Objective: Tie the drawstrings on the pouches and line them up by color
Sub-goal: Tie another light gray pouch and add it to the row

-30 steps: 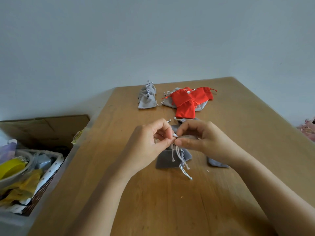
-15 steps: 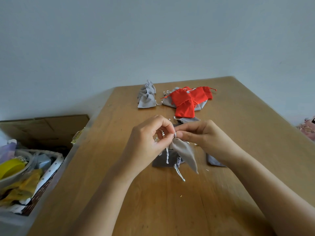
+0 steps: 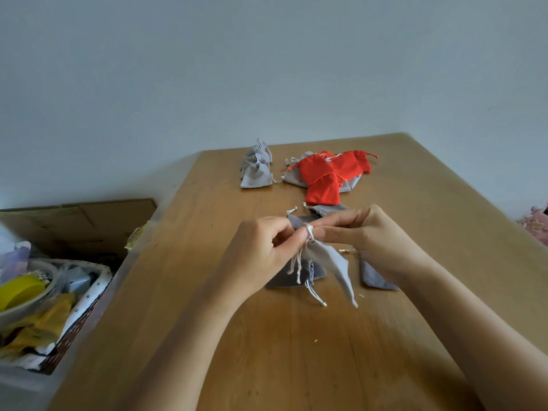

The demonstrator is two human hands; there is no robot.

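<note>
The grey pouch [image 3: 332, 262] hangs above the middle of the counter [image 3: 296, 351], neck up between my hands, its long axis slanting down toward my right. A second ago only its drawstring [image 3: 309, 231] ends showed; now the body dangles free. My left hand [image 3: 261, 256] and right hand [image 3: 370, 235] meet knuckles-up, fingers [image 3: 335, 232] of both pinching the looped drawstring at the neck.

Soft, flat daylight, rather dim, with no glare. The wall [image 3: 267, 69] reads dull blue-grey, darker toward 11 and 1 o'clock. Shadows on the wooden table [image 3: 296, 357] are faint and blurred-edged. Wide-angle stretch splays the table's edges toward 4 and 8 o'clock. The left hand [image 3: 261, 253], right hand [image 3: 364, 235] and the grey pouch [image 3: 332, 262] they pinch look slightly soft; the basket [image 3: 100, 280] at 8 o'clock is smeared.
</note>
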